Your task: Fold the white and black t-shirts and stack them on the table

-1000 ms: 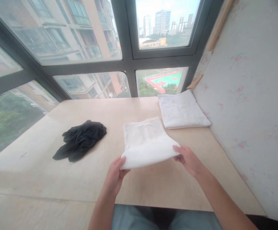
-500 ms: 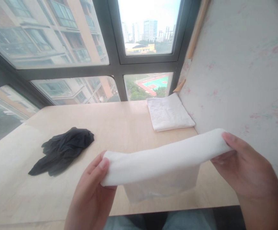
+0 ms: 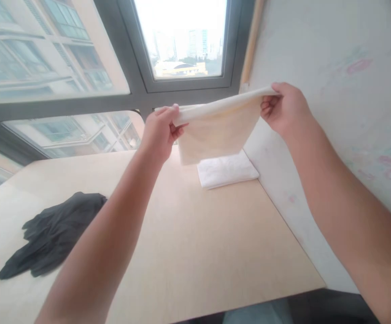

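A folded white cloth garment (image 3: 220, 130) hangs in the air between my two hands, its top edge stretched from one to the other and the rest drooping below. My left hand (image 3: 163, 130) pinches its left top corner. At the right top corner my right hand (image 3: 285, 105) grips it, fingers curled under. Just beneath and behind it, a folded white cloth (image 3: 227, 171) lies flat on the wooden table (image 3: 208, 238) by the wall; the held garment hides its far part.
A crumpled black garment (image 3: 53, 229) lies at the left of the table, partly behind my left forearm. The patterned wall (image 3: 337, 112) borders the table on the right. Window frames (image 3: 134, 96) rise along the far side.
Both hands have moved forward and up, carrying the white garment from the near edge to above the folded white cloth. The view has shifted slightly to the right.
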`<state>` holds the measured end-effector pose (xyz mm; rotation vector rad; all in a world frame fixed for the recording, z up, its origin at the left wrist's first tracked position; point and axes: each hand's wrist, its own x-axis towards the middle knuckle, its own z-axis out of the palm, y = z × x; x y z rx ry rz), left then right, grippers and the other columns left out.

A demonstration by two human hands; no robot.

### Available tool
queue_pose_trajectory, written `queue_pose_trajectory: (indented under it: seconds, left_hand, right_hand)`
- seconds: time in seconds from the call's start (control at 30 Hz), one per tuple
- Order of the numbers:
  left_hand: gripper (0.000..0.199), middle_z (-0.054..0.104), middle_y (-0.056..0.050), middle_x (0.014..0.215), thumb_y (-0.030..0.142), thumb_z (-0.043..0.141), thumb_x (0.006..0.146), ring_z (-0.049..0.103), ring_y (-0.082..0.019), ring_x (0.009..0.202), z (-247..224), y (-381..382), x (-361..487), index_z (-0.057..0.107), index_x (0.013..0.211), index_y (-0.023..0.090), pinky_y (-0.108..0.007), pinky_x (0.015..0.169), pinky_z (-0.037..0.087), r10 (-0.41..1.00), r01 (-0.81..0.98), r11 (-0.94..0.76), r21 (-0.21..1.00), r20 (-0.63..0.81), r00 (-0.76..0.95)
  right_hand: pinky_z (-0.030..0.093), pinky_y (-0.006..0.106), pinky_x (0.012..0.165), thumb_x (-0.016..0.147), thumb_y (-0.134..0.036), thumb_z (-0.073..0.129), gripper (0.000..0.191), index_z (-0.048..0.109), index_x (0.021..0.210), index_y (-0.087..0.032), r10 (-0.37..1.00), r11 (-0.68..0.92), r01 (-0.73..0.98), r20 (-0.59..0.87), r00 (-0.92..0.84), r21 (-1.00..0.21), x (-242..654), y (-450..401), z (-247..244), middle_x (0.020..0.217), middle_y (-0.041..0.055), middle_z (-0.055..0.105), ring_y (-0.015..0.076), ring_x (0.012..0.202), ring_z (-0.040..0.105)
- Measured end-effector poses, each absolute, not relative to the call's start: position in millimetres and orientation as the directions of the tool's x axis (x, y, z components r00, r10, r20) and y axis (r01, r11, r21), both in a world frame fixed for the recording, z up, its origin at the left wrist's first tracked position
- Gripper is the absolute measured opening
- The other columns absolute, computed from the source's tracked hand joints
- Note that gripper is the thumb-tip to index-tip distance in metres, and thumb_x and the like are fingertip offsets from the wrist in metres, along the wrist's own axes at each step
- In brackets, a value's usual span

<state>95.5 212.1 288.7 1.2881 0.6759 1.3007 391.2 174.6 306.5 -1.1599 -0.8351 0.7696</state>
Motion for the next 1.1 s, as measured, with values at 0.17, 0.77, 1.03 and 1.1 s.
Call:
queue_pose_trajectory:
  seconds: [0.17,0.77,1.03,1.1]
  left_hand:
    - [0.022,0.06,0.0,0.081,0.035,0.062,0.088,0.066,-0.011,0.074,254,260,133,0.054,0.085,0.015,-0.02,0.064,0.046,0.946,-0.19,-0.219,0.957,0.256,0.201]
    - [0.032,0.056,0.0,0.061,0.047,0.052,0.082,0.049,-0.013,0.057,17,208,140,0.053,0.067,0.019,-0.025,0.055,0.035,0.974,0.408,0.056,0.911,-0.14,0.179]
    - [0.033,0.056,-0.001,0.062,0.047,0.05,0.085,0.05,-0.015,0.062,8,202,133,0.053,0.068,0.019,-0.026,0.06,0.035,0.979,0.479,-0.051,0.877,-0.05,0.196]
    - [0.033,0.056,0.0,0.063,0.046,0.048,0.087,0.05,-0.015,0.062,9,201,130,0.054,0.069,0.019,-0.026,0.06,0.034,0.976,0.492,-0.085,0.867,-0.026,0.215]
  right_hand:
    - [0.037,0.011,0.05,0.097,-0.032,0.037,0.03,0.052,0.08,-0.011,0.809,0.208,-0.084,0.123,0.575,-0.975,423,209,272,0.072,0.0011,0.058,0.0039,0.064,0.059]
    - [0.032,0.021,0.039,0.073,-0.032,0.058,0.015,0.052,0.071,-0.019,0.539,-0.21,-0.289,-0.357,0.763,-0.934,404,137,6,0.057,-0.0004,0.055,0.009,0.046,0.048]
    - [0.035,0.022,0.046,0.08,-0.038,0.052,0.019,0.046,0.074,-0.021,0.594,-0.261,-0.139,-0.272,0.757,-0.955,402,123,5,0.066,0.0009,0.055,0.0101,0.053,0.048]
    - [0.037,0.023,0.05,0.084,-0.04,0.046,0.019,0.046,0.078,-0.021,0.634,-0.292,-0.084,-0.259,0.729,-0.953,399,115,9,0.07,0.0018,0.055,0.0119,0.058,0.049]
